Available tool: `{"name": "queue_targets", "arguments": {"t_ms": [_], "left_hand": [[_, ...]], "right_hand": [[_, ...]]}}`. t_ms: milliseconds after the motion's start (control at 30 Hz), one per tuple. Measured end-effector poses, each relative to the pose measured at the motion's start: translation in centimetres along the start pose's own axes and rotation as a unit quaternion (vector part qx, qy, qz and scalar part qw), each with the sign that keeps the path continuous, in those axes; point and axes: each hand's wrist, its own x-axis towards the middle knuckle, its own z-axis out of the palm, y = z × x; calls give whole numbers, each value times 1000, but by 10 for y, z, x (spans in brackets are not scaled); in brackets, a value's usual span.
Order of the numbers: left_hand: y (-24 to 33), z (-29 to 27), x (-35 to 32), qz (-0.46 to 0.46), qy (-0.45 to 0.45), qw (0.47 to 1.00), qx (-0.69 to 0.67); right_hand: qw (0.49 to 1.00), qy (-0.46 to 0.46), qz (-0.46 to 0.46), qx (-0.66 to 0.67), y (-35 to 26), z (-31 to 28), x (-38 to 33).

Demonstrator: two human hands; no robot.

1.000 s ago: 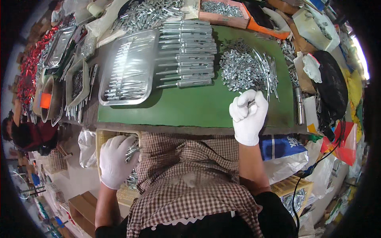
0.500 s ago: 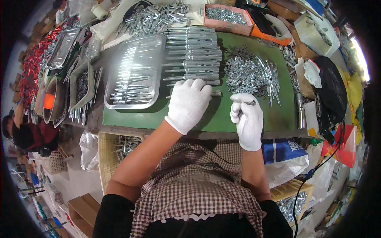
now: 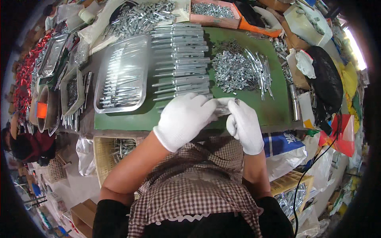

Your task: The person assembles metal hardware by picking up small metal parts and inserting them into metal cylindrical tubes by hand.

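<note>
My left hand [image 3: 185,119], in a white knit glove, is closed around a metal tube [image 3: 221,110], whose end sticks out toward the right hand. My right hand [image 3: 247,126], gloved too, meets that end with its fingers pinched; a small metal piece [image 3: 237,102] shows between thumb and forefinger. Exactly how the two parts touch is hidden by the fingers. Just beyond the left hand lies a column of metal tubes with thin rods [image 3: 182,61] pointing left. Past the right hand are a heap of small metal fittings [image 3: 232,71] and a bunch of thin metal rods [image 3: 260,73].
A clear plastic tray [image 3: 146,59] with thin pointed rods stands on the green mat [image 3: 158,123]. Farther back are a heap of metal tubes [image 3: 139,18] and a pink box [image 3: 214,20] of small parts. Bins crowd the left; a black bag [image 3: 325,75] lies right.
My left hand has come back toward me from the column, bringing a tube. The right hand has shifted slightly, and both hands now meet. The whole view has moved a little.
</note>
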Motion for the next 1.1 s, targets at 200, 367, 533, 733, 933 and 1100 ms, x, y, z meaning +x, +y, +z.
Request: {"name": "queue_targets", "arguments": {"t_ms": [200, 367, 533, 733, 933, 1100], "left_hand": [[-3, 2, -12, -18, 50, 997, -53], [4, -2, -9, -34, 15, 999, -16], [6, 2, -6, -49, 26, 998, -35], [9, 5, -5, -67, 23, 997, -42], [14, 4, -8, -71, 15, 997, -20], [29, 13, -19, -68, -16, 997, 32]], "right_hand": [[993, -18, -29, -115, 8, -11, 2], [977, -21, -32, -209, 8, -19, 1], [989, -25, -93, -112, 16, -21, 0], [988, -22, -106, -113, 17, -25, 0], [979, -7, -131, -159, 15, -26, 1], [841, 130, -297, -434, 5, -42, 34]]}}
